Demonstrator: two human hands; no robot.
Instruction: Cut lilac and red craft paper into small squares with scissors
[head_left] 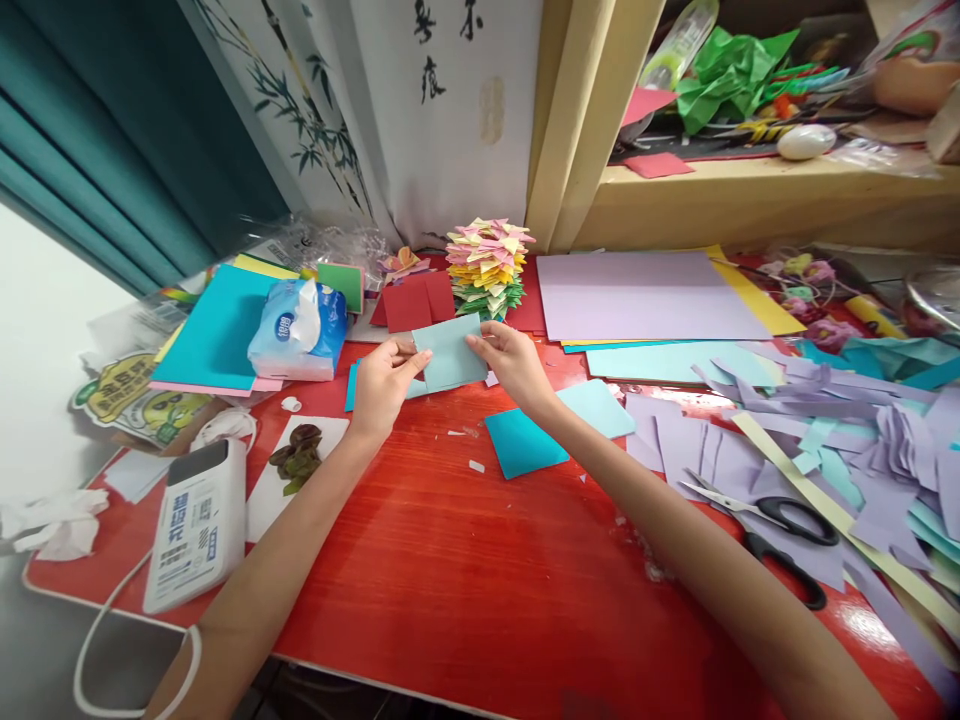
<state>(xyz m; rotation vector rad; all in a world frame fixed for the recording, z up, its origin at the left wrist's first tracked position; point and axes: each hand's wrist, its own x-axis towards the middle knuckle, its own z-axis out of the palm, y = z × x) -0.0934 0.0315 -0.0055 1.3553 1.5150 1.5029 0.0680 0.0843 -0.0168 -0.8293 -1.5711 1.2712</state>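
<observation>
A pale blue paper piece (452,352) is held up over the red table (420,540). My left hand (388,385) pinches its left end between thumb and fingers, and my right hand (512,362) grips its upper right corner. Just below my right hand lie a bright blue square (523,446) and a light blue sheet (598,408). Part of another blue paper (351,387) shows beside my left hand. Behind the held paper stand red squares (417,300) and a layered folded-paper stack (489,265) in pink, yellow and green.
Scissors (765,510) lie among purple strips (892,450) at the right. Large sheets (645,295) are stacked at the back right. At the left are a tissue pack (298,330), a white device (199,525) with a cable, and dark leaves (298,458) on white paper.
</observation>
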